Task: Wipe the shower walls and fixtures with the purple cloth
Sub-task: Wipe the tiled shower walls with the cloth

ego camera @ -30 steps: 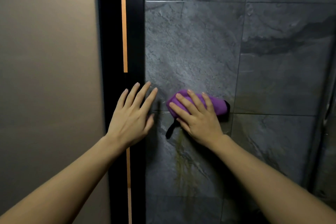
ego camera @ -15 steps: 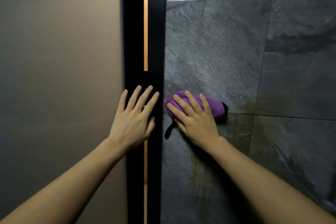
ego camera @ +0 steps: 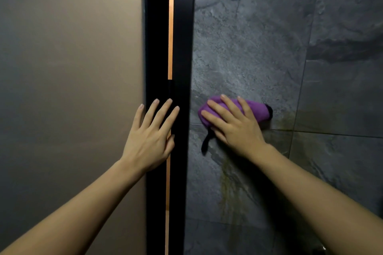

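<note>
My right hand (ego camera: pixel 234 125) lies flat on the purple cloth (ego camera: pixel 251 109), fingers straight and slightly spread, pressing it against the dark grey tiled shower wall (ego camera: pixel 259 51). The cloth is bunched into a roll under my fingers and palm; its purple bulk sticks out past my fingertips to the left and beyond my hand to the right, where a black edge shows. A thin black loop (ego camera: pixel 205 143) from the cloth hangs down just left of my wrist. The cloth sits right above a horizontal grout line, with a yellowish streak (ego camera: pixel 227 184) running down the tile below my hand. My left hand (ego camera: pixel 151 138) is well clear of the cloth, open with fingers spread and straight, resting on the black door frame (ego camera: pixel 182 47) beside the beige panel (ego camera: pixel 70 68).
</note>
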### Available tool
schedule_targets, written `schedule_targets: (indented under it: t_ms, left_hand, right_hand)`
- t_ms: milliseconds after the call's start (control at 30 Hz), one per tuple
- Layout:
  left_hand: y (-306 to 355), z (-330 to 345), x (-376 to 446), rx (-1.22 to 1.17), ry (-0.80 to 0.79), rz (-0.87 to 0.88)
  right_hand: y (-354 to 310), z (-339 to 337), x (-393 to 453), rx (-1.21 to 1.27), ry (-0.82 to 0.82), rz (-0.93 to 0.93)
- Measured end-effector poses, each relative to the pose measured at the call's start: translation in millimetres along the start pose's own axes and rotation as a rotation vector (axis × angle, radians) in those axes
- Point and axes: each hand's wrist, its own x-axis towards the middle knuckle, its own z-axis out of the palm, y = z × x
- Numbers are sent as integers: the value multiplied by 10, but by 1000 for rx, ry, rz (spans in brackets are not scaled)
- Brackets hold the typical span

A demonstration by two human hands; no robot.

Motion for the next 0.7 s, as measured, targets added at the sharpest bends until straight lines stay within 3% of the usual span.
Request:
schedule_targets:
  t_ms: [167,333,467,700]
  left_hand:
    - [9,-10,31,-9,1,-7]
    - [90,-58,164,-44,23,45]
    - [302,-83,366,-60,33,82]
    - [778,-102,598,-89,43,86]
  right_hand:
    - [-218,1,273,44,35,127]
    - [-331,37,-226,60,-15,-25]
    - [93,-81,-615,9,-63,-64]
    - [1166,-388,-778,-114,-106,279]
